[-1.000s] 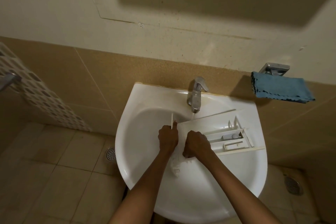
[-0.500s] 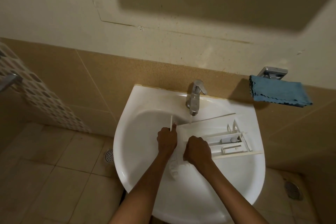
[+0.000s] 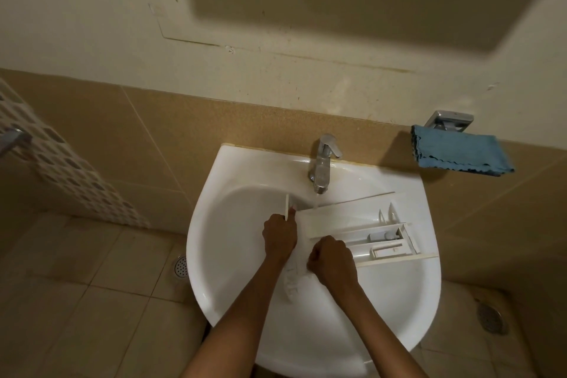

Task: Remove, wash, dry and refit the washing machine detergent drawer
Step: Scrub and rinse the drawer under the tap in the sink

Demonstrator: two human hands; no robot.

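The white detergent drawer (image 3: 362, 225) lies across the white sink (image 3: 233, 224), its compartments facing up and its far end resting on the sink's right rim. My left hand (image 3: 279, 238) grips the drawer's front panel at its left end. My right hand (image 3: 333, 261) is a closed fist on the drawer's near edge; what it holds is hidden. Water runs from the chrome tap (image 3: 322, 163) in a thin stream that meets the drawer's far left corner. White foam or water trails down the basin between my wrists.
A blue cloth (image 3: 457, 153) hangs on a chrome holder on the tiled wall to the right of the sink. Floor drains sit on the tiles at lower left (image 3: 181, 265) and lower right (image 3: 491, 317). A patterned tiled ledge runs along the left.
My right hand has slid a little down along the drawer's near edge. The left hand and the drawer stay in place under the running water.
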